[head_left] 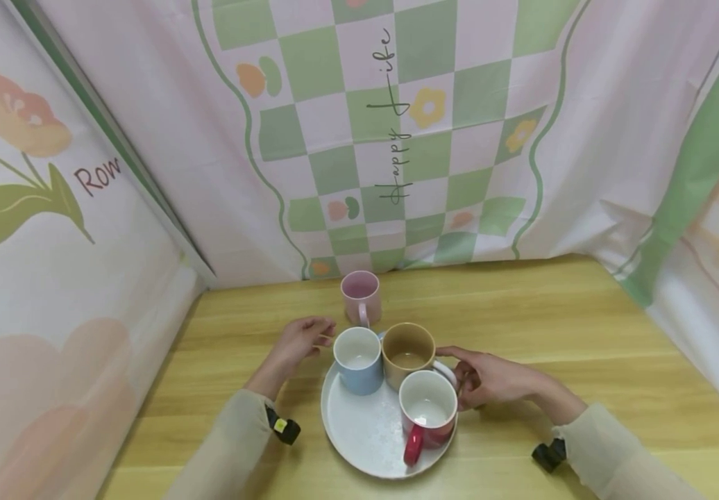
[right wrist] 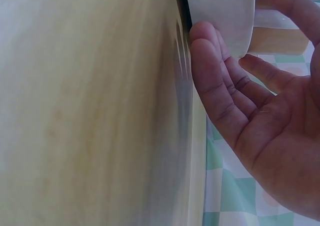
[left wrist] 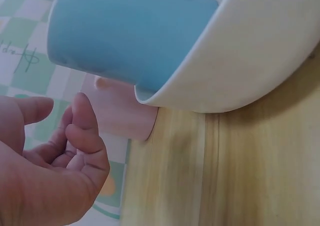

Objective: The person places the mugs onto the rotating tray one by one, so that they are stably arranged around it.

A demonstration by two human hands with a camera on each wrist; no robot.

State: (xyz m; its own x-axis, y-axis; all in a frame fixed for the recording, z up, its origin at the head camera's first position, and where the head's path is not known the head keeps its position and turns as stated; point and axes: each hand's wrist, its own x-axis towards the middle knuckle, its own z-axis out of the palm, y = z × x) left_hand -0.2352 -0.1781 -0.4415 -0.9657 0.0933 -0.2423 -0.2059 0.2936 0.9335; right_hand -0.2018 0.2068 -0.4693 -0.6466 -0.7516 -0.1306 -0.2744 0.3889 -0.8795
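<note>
A round white dish [head_left: 359,437] holds three mugs. On it stand a light blue mug [head_left: 361,375] at the back left, a tan mug [head_left: 397,371] with a white handle behind, and a white-and-red mug [head_left: 437,434] with a red handle at the right. My left hand [head_left: 303,339] hovers left of the blue mug, its fingers loosely bent around nothing. My right hand [head_left: 491,378] is at the dish's right side; in the right wrist view its fingertips [right wrist: 207,60] touch the dish's outer wall. Its index finger reaches toward the tan mug.
A pink mug [head_left: 361,298] stands on the wooden table [head_left: 241,347] just behind the dish, its handle toward me. A patterned cloth [head_left: 372,139] hangs along the table's back edge, with more cloth at both sides.
</note>
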